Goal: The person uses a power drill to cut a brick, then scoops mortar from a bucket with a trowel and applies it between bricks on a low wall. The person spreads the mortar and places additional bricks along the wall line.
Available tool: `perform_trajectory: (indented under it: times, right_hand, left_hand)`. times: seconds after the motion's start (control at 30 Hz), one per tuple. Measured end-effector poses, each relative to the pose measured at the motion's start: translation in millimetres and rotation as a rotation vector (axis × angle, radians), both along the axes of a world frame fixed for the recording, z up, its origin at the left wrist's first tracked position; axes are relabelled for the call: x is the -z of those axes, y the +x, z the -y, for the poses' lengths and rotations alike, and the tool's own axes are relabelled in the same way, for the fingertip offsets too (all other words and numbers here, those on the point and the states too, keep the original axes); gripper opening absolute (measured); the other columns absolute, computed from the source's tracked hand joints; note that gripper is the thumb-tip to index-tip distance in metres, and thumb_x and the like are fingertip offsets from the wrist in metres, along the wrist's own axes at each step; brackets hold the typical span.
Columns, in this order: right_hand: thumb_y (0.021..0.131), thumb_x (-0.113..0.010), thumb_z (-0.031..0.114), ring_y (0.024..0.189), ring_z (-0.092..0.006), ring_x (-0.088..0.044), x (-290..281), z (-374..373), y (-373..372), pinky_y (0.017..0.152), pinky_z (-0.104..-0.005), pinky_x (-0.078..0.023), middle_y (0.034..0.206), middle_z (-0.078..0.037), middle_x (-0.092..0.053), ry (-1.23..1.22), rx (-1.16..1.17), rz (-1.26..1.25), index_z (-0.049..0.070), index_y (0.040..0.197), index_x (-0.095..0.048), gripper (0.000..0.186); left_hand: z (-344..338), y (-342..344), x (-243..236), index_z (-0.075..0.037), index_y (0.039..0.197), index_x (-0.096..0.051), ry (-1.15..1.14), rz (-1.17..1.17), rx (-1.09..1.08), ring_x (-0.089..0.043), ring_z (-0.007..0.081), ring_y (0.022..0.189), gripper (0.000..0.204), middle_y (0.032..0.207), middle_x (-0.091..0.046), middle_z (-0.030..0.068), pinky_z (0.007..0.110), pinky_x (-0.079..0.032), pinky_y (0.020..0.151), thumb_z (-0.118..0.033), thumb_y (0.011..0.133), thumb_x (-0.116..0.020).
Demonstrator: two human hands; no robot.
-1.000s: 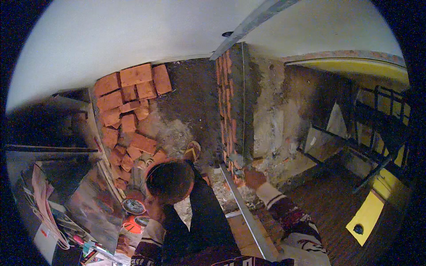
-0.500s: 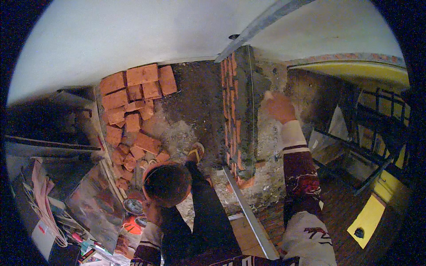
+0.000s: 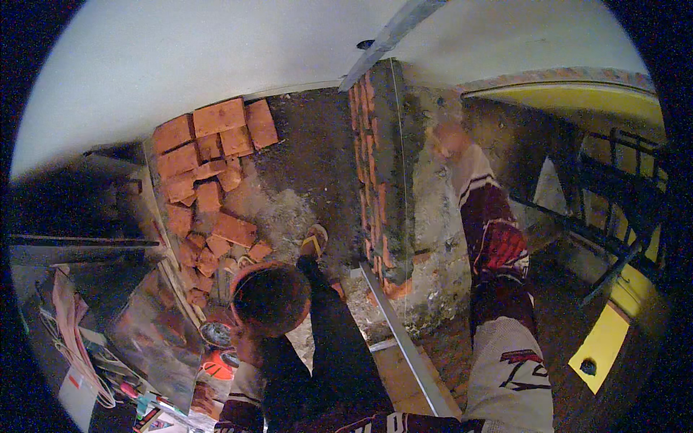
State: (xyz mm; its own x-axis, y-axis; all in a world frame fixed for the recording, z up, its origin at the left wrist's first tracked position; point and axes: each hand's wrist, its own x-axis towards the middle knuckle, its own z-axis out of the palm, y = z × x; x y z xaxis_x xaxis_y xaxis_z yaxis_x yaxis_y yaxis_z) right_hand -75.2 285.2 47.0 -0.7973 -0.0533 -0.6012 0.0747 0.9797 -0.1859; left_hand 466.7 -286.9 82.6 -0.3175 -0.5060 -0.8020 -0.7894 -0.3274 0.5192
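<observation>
A round, dark reddish-brown bowl (image 3: 271, 299) hangs over my legs, its inside in shadow. My left hand (image 3: 250, 348) grips it at the lower left side. My right arm reaches far forward, and my right hand (image 3: 450, 138) is over the rough grey surface right of a low brick wall (image 3: 374, 166). That hand is smeared by motion, so its fingers do not show clearly. Grey mortar (image 3: 406, 137) lies along the wall, and a thin taut string (image 3: 404, 224) runs lengthwise over it.
Orange bricks (image 3: 220, 119), whole and broken, lie piled left of the dirt floor. A metal straightedge (image 3: 404, 339) leans at the wall's near end. To the right are a black metal frame (image 3: 621, 173) and a yellow board (image 3: 600, 350). Cables (image 3: 72, 346) and tools lie lower left.
My right hand has moved farther forward along the wall, with the arm stretched out more. My left hand still holds the bowl in nearly the same place. The view has shifted slightly.
</observation>
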Motion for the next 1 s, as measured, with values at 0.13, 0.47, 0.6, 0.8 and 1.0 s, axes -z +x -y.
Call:
perform_trajectory:
  times: [0.13, 0.47, 0.6, 0.8, 1.0]
  right_hand:
    - [0.094, -0.06, 0.038, 0.07, -0.0369, -0.065, 10, -27, 67, 0.061, -0.0515, -0.051, 0.086, -0.02, -0.07, 0.008, 0.014, 0.127, 0.004, 0.086, -0.067, 0.036]
    - [0.101, -0.055, 0.036, 0.05, -0.0271, -0.064, 42, -56, 242, 0.045, -0.0458, -0.048, 0.072, -0.016, -0.069, -0.161, 0.232, 0.47, 0.003, 0.078, -0.066, 0.042]
    - [0.104, -0.053, 0.032, 0.049, -0.0237, -0.063, 33, -59, 327, 0.044, -0.0432, -0.048, 0.073, -0.015, -0.069, -0.308, 0.536, 0.484, 0.002, 0.086, -0.066, 0.038]
    - [0.102, -0.059, 0.034, 0.059, -0.0238, -0.066, 10, -28, 396, 0.048, -0.0407, -0.051, 0.077, -0.016, -0.068, -0.069, 0.549, 0.431, 0.0, 0.101, -0.066, 0.034]
    - [0.094, -0.067, 0.022, 0.077, -0.0245, -0.065, -58, 119, 397, 0.064, -0.0389, -0.051, 0.092, -0.016, -0.063, -0.333, 0.855, -0.463, 0.002, 0.117, -0.063, 0.031]
  left_hand:
    - [2, 9, 17, -0.004, 0.103, -0.053, -0.07, 0.096, 0.065, -0.056, 0.0154, 0.073, 0.025, 0.09, -0.059, 0.0063, 0.031, -0.049, 0.061, -0.02, 0.094, -0.071]
    - [-4, -5, 18, -0.007, 0.105, -0.051, 0.123, 0.006, -0.105, -0.059, 0.0205, 0.074, 0.032, 0.09, -0.059, 0.008, 0.034, -0.052, 0.062, -0.006, 0.081, -0.073]
    - [-6, -18, 20, -0.006, 0.105, -0.051, 0.083, -0.007, -0.067, -0.062, 0.0206, 0.075, 0.032, 0.089, -0.061, 0.0073, 0.036, -0.053, 0.062, -0.006, 0.081, -0.073]
    - [4, -66, 10, 0.0, 0.104, -0.055, -0.273, -0.021, 0.245, -0.057, 0.0189, 0.074, 0.029, 0.09, -0.062, 0.0069, 0.034, -0.051, 0.066, -0.011, 0.083, -0.072]
    - [12, -143, -29, 0.006, 0.132, -0.058, -0.59, -0.431, 0.379, -0.058, 0.0179, 0.084, 0.053, 0.102, -0.066, 0.012, 0.034, -0.051, 0.074, -0.006, 0.081, -0.067]
